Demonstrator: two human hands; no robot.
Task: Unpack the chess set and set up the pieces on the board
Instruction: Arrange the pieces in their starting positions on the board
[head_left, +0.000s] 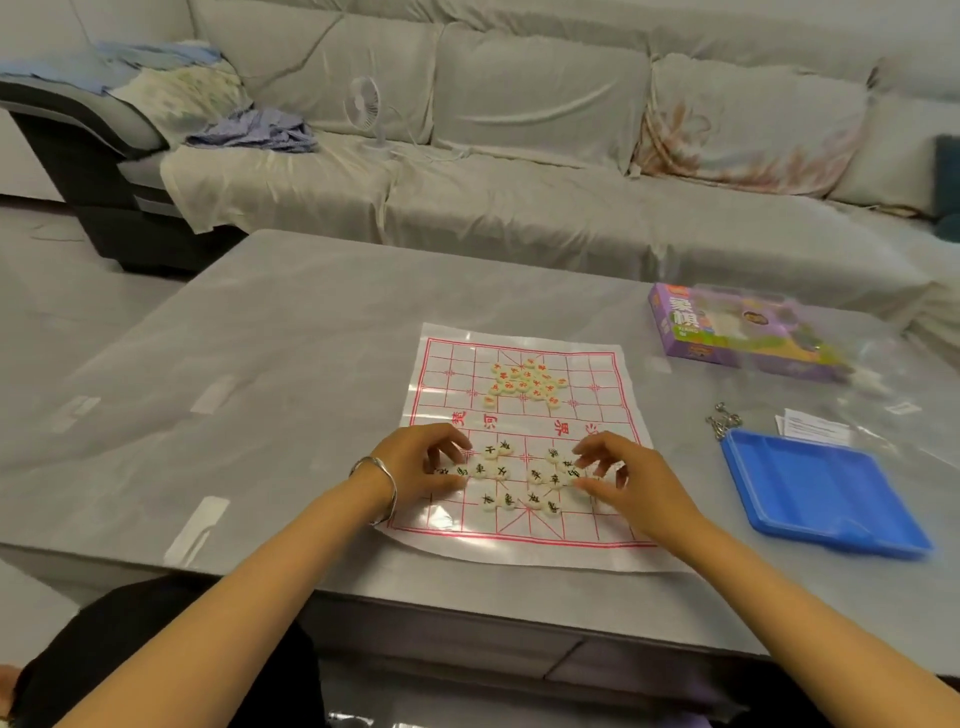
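Two heaps of xiangqi discs sit on the plastic board (615, 379): red-marked discs (524, 382) far, black-marked discs (501, 471) under my curled left hand (421, 462) and right hand (626, 483). Whether either pinches one, I cannot tell. They look light and slippery, so I'd pinch the rims.

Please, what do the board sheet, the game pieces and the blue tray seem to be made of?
The board sheet looks like thin glossy plastic film: it shows glare and fold creases. The pieces are probably cream plastic or resin, smooth, with coloured characters on top; they are too small to be sure. The blue tray seems to be moulded plastic, slightly glossy, with a raised rounded rim and one even colour.
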